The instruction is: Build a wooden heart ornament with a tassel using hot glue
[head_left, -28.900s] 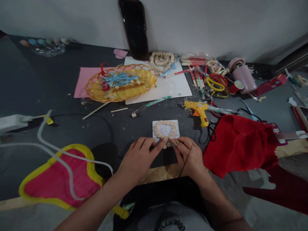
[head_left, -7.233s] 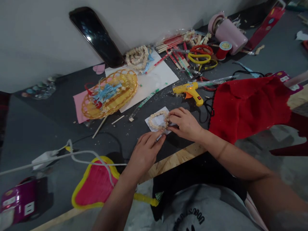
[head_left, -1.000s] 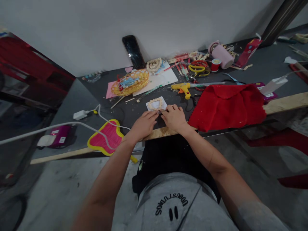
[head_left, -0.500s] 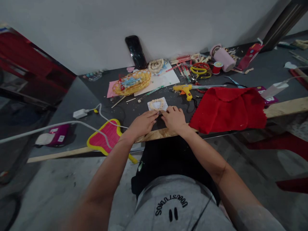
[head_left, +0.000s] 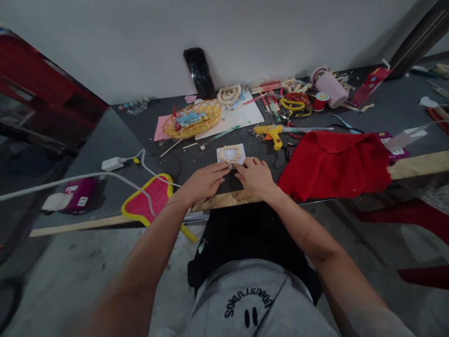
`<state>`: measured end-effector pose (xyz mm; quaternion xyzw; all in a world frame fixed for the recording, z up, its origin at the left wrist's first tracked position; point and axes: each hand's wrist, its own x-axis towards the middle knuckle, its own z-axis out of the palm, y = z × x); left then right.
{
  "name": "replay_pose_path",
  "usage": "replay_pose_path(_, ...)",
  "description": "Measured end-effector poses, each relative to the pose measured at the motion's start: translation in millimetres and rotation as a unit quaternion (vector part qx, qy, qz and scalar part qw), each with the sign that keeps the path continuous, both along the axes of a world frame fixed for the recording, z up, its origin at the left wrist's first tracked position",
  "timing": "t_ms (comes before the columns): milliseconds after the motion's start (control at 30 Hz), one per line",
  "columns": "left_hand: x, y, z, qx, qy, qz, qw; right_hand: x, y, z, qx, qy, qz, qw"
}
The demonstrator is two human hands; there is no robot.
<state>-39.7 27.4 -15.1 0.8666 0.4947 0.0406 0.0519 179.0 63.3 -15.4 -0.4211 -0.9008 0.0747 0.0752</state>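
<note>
A small white card lies on the dark table, with a ring of pale beads or small blocks on it. My left hand rests at the card's lower left edge, its fingertips by the ring. From the right, my right hand reaches the lower right edge, fingers bent over the near side. Both hands' fingertips nearly meet below the ring. Whether either pinches the card or a tiny piece is too small to tell.
A yellow glue gun and red cloth lie to the right. Behind are a yellow basket, leaning phone, scissors and pink tumbler. A pink and yellow paddle and cables are at left.
The view has shifted slightly. Both hands stay by the near edge of the card, with hardly any change in their pose.
</note>
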Motion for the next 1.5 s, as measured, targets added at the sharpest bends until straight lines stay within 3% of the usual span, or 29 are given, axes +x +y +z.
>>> replay_pose_path(133, -5.6, 2.2, -1.0, -0.007, 0.001, -0.013, 1.0, 0.1, 1.2, 0.9, 0.001, -0.005, 0.006, 1.0)
replay_pose_path(833, 1.2, -9.8, 5.2, -0.006, -0.039, 0.064, 0.997, -1.8, 4.1, -3.0, 0.009, -0.027, 0.008, 1.0)
replay_pose_path(1333, -0.3, -10.5, 3.7, 0.009, -0.047, 0.038, 0.998, -3.7, 4.9, -4.2, 0.0, -0.032, 0.007, 0.999)
replay_pose_path(1500, -4.5, -8.6, -3.2, 0.03, -0.047, -0.014, 0.998, -3.2, 5.0, -6.6, 0.006, -0.028, 0.008, 1.0)
